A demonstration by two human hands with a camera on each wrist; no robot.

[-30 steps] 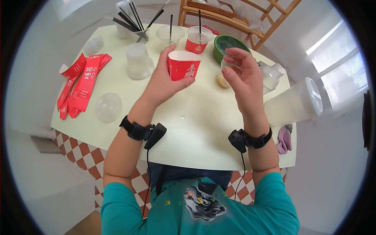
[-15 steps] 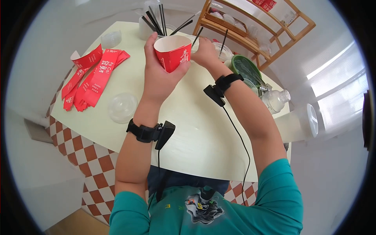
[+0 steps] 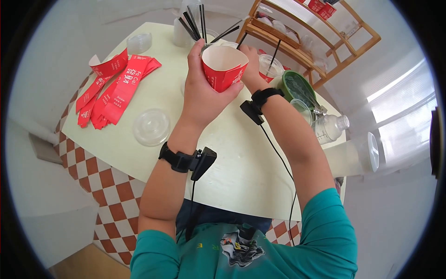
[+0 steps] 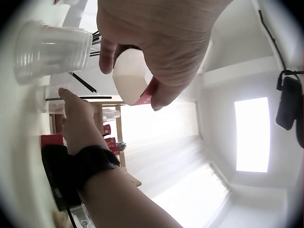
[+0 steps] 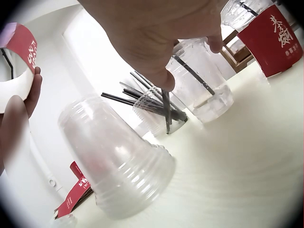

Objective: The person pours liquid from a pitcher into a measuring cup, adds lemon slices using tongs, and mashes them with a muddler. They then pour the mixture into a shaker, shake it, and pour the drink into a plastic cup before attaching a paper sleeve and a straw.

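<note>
My left hand (image 3: pixel 200 95) grips a red paper cup (image 3: pixel 224 67), which hides my right hand (image 3: pixel 251 65); its grasp is unclear.

A person in a teal T-shirt (image 3: pixel 241 251) with a grey printed graphic; a black strapped camera (image 3: pixel 203 162) with a cable on each wrist.

In the head view the red paper cup (image 3: pixel 223 67) hides the right hand's (image 3: pixel 251 65) fingers, so their grip cannot be told, while behind that cup the straw holder's base is covered and the shelf (image 3: pixel 302 42) items are too small to identify.
</note>
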